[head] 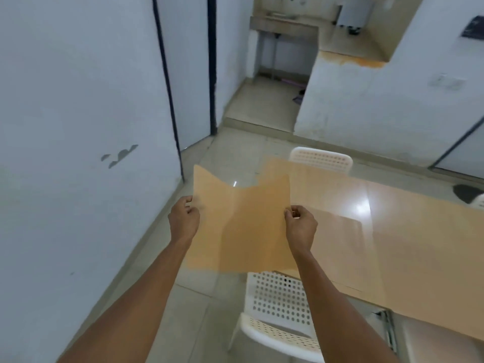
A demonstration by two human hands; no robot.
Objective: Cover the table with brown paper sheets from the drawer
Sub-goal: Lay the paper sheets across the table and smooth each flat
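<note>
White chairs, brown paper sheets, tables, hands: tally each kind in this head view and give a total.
White chairs: 2, near chair and far chair
Brown paper sheets: 2, held sheet and laid sheet
Tables: 1, table
Hands: 2, left hand and right hand, both gripping the held sheet
Total: 7

White perforated chair [281, 307] near; second chair [321, 159] beyond; white wall [65, 100] left

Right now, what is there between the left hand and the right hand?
The head view shows one brown paper sheet stretched between the left hand and right hand, each pinching a side edge. Nothing else lies there.
</note>
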